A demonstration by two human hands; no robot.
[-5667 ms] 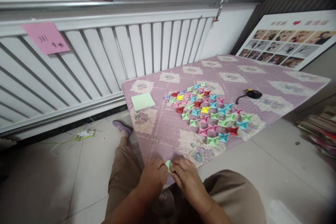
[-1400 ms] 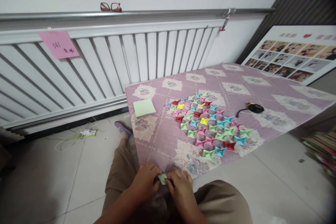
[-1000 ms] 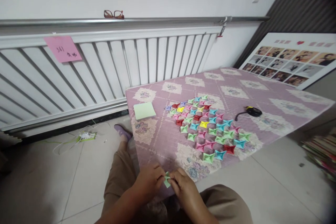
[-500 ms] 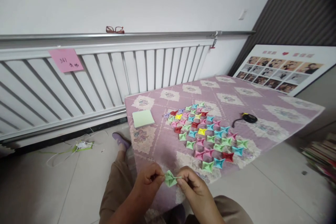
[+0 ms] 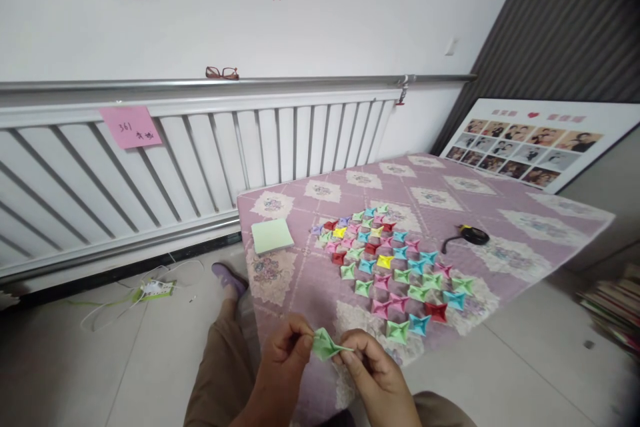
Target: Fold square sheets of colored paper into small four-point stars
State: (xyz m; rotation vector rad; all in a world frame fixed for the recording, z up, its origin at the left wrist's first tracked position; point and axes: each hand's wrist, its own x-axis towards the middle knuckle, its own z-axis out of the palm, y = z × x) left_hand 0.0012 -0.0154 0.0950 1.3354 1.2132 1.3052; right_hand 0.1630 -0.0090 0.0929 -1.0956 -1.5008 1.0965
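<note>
— While the left hand [image 5: 284,361] pinches one tip of the pale green folded-paper piece [image 5: 325,345], what does the right hand [image 5: 374,369] do?
— It grips the opposite tip; the piece is held over the near end of the purple floral tablecloth [image 5: 311,293].
— And farther out?
— Rows of small multicoloured folded-paper shapes [image 5: 385,261]; left of them, a square pale green paper pad [image 5: 272,235]; right, a black-and-yellow tape measure [image 5: 474,235]; beyond, a white ribbed radiator [image 5: 285,140].
</note>
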